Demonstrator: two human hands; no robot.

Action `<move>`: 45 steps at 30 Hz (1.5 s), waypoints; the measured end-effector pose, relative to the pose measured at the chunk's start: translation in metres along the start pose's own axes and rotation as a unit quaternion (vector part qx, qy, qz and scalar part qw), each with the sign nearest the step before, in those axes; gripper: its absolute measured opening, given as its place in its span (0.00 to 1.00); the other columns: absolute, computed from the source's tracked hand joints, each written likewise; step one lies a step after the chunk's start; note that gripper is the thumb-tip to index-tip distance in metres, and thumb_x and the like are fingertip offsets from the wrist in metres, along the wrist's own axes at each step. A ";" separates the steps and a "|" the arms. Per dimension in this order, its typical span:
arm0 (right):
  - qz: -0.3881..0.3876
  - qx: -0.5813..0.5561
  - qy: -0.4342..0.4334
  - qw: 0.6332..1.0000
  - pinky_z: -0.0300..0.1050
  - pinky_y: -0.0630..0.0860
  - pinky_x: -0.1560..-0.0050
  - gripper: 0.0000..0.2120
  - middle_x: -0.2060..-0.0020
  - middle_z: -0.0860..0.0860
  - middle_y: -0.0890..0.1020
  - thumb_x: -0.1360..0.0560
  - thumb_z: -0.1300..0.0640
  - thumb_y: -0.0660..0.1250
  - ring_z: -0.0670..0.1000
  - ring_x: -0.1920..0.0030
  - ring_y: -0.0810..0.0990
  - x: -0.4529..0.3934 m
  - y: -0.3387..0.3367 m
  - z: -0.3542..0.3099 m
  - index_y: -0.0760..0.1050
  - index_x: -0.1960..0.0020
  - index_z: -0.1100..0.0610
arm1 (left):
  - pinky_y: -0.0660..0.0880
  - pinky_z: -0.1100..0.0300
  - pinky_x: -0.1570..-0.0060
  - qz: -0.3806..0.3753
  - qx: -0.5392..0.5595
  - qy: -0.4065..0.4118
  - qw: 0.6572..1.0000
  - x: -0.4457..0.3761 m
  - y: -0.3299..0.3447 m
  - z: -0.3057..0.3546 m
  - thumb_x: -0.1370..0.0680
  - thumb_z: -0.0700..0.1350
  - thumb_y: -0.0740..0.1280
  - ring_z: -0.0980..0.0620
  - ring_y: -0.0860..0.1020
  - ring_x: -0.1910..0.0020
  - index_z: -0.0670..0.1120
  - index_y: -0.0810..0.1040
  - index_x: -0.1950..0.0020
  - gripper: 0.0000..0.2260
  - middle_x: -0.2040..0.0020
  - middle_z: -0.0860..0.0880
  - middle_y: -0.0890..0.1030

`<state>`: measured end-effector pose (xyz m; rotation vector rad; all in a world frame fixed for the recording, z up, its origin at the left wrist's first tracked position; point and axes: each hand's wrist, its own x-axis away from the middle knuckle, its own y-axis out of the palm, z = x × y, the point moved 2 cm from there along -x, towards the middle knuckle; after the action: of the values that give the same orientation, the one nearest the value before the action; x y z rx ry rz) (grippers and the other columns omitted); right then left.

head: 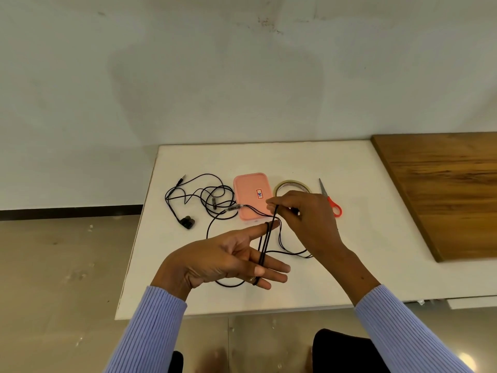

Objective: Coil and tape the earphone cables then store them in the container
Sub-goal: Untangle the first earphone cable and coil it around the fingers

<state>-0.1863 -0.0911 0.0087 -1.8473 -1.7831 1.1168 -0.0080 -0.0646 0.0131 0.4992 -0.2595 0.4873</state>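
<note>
From the head view, my left hand (pixel 226 261) is held palm up over the white bench (pixel 363 238), fingers straight and spread, with a black earphone cable (pixel 265 246) looped in a few turns from the index finger down to the little finger. My right hand (pixel 304 219) is above it, thumb and fingertips pinching the same cable at the top of the loops. The cable's slack trails over the bench beneath both hands. A second earphone cable (pixel 199 196) lies loose and tangled on the bench to the left, just beside the pink container (pixel 251 195), whose lid is closed. To the container's right sit a tape roll (pixel 291 185) and red-handled scissors (pixel 330 197).
</note>
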 end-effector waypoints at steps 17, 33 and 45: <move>-0.198 -0.183 0.070 0.960 0.28 0.67 0.72 0.10 0.75 0.42 0.79 0.24 0.68 0.62 0.38 0.76 0.73 0.002 0.013 -0.023 0.78 0.59 0.59 | 0.74 0.53 0.42 -0.018 0.097 0.160 0.982 0.012 -0.007 0.015 0.23 0.30 0.58 0.37 0.73 0.35 0.50 0.55 0.24 0.30 0.36 0.33 0.73; -0.202 0.070 -0.107 0.971 0.42 0.69 0.66 0.07 0.61 0.45 0.83 0.28 0.49 0.68 0.47 0.61 0.78 0.005 0.017 -0.029 0.82 0.50 0.44 | 0.76 0.63 0.45 0.315 -0.051 0.097 0.943 0.004 -0.019 0.009 0.23 0.32 0.62 0.53 0.79 0.42 0.59 0.55 0.30 0.31 0.42 0.45 0.81; -0.116 -0.020 -0.109 0.987 0.39 0.73 0.64 0.06 0.60 0.46 0.79 0.29 0.55 0.70 0.45 0.63 0.75 -0.005 0.002 -0.012 0.83 0.54 0.53 | 0.75 0.52 0.40 0.055 -0.058 -0.019 0.997 0.012 -0.007 0.003 0.23 0.30 0.61 0.43 0.78 0.40 0.59 0.57 0.29 0.32 0.39 0.39 0.79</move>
<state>-0.1757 -0.0933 0.0165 -1.5368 -2.0942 1.2361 0.0058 -0.0666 0.0171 0.3826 -0.3521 0.5671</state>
